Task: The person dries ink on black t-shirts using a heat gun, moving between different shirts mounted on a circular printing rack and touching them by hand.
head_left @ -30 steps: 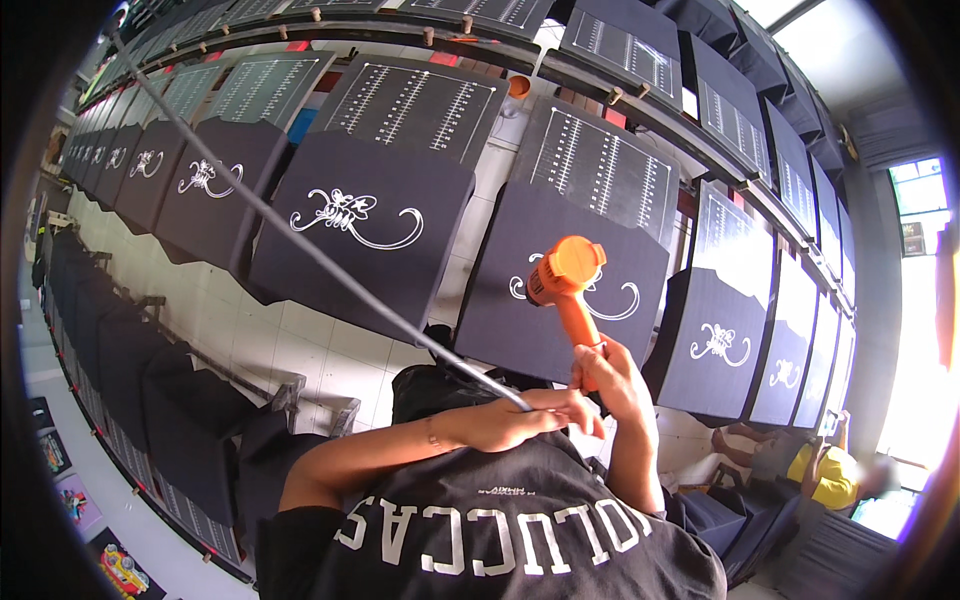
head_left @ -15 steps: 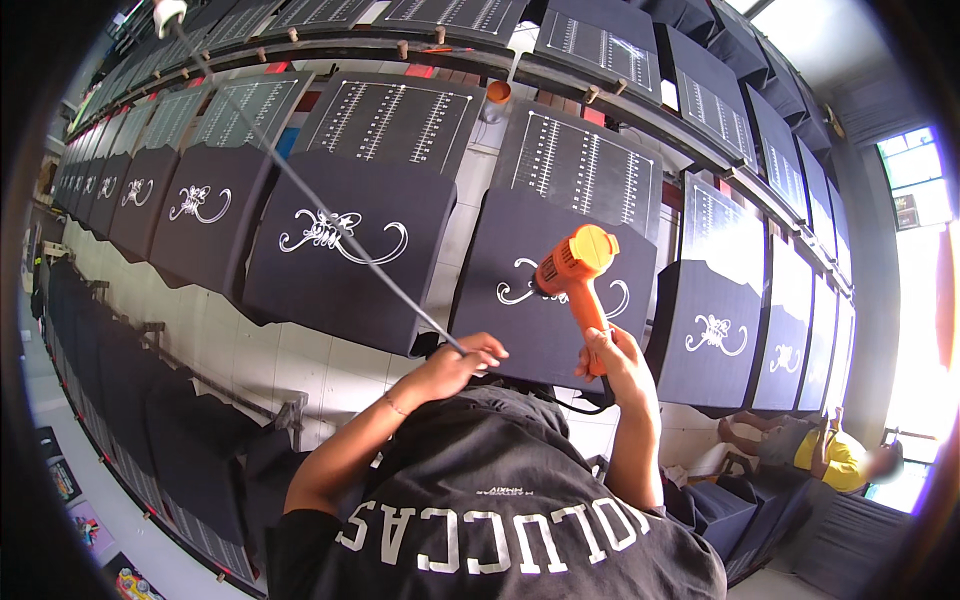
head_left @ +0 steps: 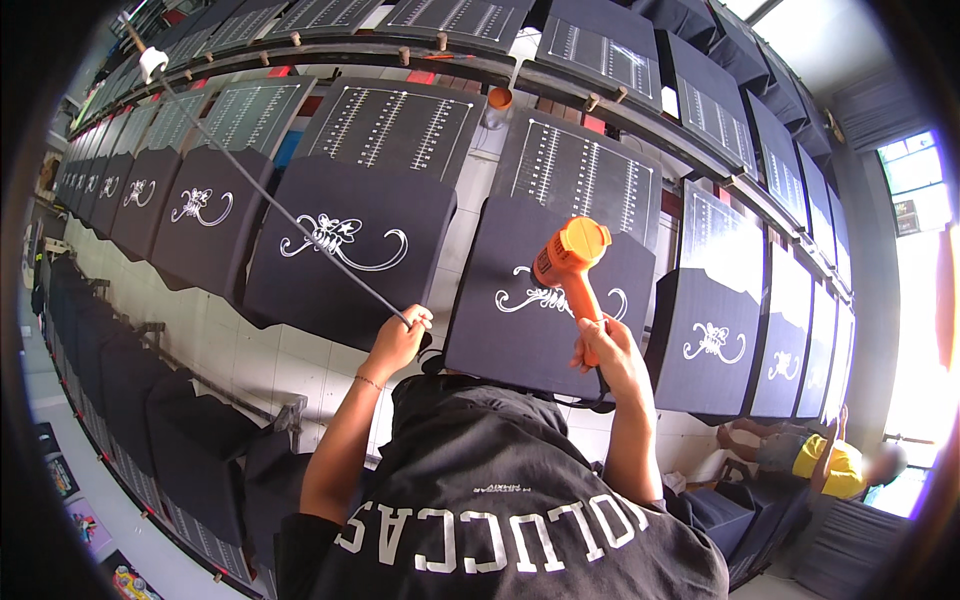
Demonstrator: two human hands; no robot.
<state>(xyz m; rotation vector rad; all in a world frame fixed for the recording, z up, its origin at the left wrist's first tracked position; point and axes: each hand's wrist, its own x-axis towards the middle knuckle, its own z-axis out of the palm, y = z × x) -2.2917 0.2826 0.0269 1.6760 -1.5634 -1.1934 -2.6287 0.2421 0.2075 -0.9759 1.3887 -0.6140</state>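
Cord (head_left: 381, 300), grey and thin, has shifted: during the last second the left hand (head_left: 398, 338) has carried its end away from the right hand (head_left: 613, 350), and now stands beside the left edge of the dark board (head_left: 540, 350). For the work, I judge, this keeps the cord clear of the orange heat gun (head_left: 575, 255), which has moved only little. The left fingers are bent closed around the cord end; the right fingers are wrapped closed around the gun handle. The gun is above the dark board, over its white design (head_left: 545, 297). Its nozzle points toward the left side of the board and seemingly down to the design; its round back faces to the right. The barrel's long axis lies slanted across the board, and the handle extends toward the board's near edge.
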